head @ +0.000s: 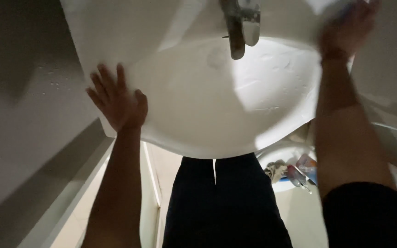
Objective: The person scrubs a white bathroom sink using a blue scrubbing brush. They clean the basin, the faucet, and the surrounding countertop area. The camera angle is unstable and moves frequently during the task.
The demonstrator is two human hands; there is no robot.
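Single head-worn view, looking steeply down from close above a white sink (198,115). Faucet (240,25) at top edge, so the camera faces the wall side. Floor and the person's own legs (226,202) fill the lower frame.

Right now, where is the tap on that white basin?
In the head view the metal tap sits at the top centre, at the back rim of the white basin, its spout over the bowl, between the left hand and right hand.

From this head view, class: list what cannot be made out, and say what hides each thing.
- Right hand: motion-blurred; whether it holds anything is unclear.
- Tap: its top is cut off by the picture's upper edge.
- Bucket on the floor: partly hidden by the washbasin and right forearm; contents too small to identify.
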